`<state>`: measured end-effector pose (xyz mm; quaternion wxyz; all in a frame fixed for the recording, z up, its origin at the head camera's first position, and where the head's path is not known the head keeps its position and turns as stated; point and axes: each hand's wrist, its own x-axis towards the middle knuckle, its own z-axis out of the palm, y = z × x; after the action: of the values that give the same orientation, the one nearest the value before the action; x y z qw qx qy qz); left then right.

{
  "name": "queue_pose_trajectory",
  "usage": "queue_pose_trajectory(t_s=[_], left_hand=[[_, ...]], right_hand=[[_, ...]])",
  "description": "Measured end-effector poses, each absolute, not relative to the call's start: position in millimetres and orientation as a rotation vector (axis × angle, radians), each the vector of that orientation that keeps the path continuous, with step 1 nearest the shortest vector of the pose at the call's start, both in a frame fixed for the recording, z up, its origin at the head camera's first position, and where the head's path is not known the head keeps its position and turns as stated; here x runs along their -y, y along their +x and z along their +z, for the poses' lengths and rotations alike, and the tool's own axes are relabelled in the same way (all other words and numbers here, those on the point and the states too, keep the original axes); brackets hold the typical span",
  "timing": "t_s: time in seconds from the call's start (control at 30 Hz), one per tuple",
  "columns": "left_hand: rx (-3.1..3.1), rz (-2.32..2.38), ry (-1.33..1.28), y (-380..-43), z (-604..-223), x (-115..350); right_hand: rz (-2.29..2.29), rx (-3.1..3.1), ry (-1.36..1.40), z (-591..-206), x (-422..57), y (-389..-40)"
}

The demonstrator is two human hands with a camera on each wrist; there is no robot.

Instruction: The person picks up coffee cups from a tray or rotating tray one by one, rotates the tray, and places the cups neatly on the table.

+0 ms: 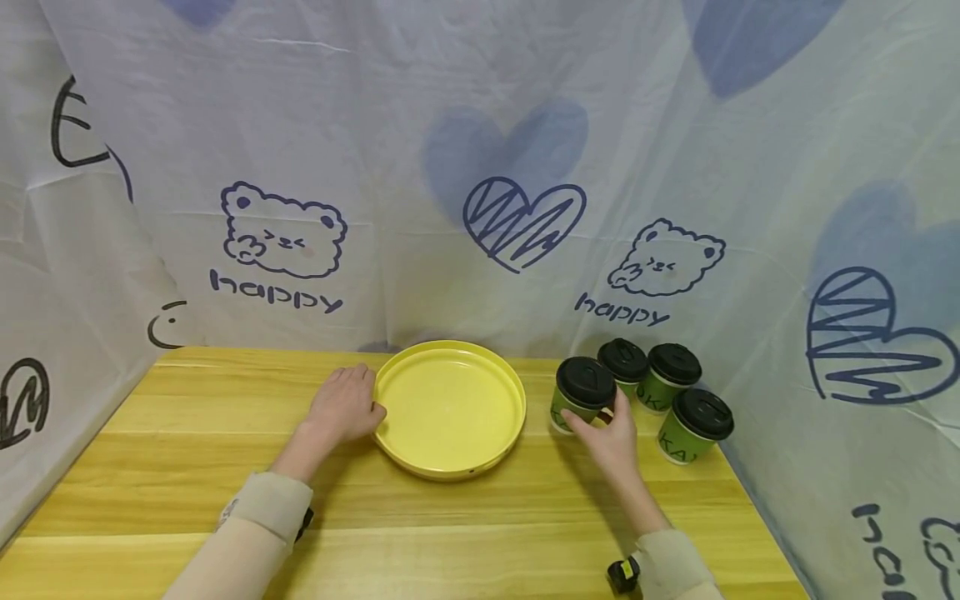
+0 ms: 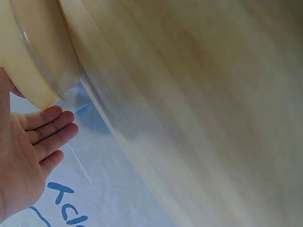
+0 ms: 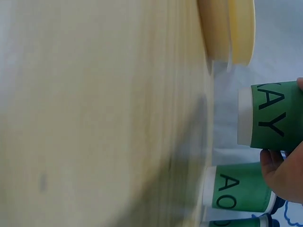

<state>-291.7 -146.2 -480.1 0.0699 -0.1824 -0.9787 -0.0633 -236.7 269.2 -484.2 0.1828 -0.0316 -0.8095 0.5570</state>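
Observation:
My left hand (image 1: 345, 404) is at the left rim of a round yellow tray (image 1: 450, 412). In the left wrist view the tray's wall (image 2: 28, 56) lies between the thumb and the outstretched fingers (image 2: 57, 137); the thumb's tip is hidden. My right hand (image 1: 611, 433) grips a green paper coffee cup (image 1: 573, 408) with a black lid, right of the tray. The right wrist view shows this cup (image 3: 277, 116) raised off the table, its white base clear of the wood. Close by the right hand stand more such cups, among them one (image 1: 693, 429) on the right.
Two lidded cups, one nearer (image 1: 671, 375) and one further left (image 1: 624, 362), stand behind the right hand. The wooden table (image 1: 465, 542) meets a white printed cloth (image 1: 390, 167) at its back and sides.

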Motion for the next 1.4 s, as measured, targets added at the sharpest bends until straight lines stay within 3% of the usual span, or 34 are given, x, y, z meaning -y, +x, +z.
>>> queue_pose_trajectory(t_s=[1.4], left_hand=[[2.956, -0.182, -0.553, -291.3, -478.6, 145.5]], right_hand=[[1.487, 2.311, -0.405, -492.8, -324.5, -212.6]])
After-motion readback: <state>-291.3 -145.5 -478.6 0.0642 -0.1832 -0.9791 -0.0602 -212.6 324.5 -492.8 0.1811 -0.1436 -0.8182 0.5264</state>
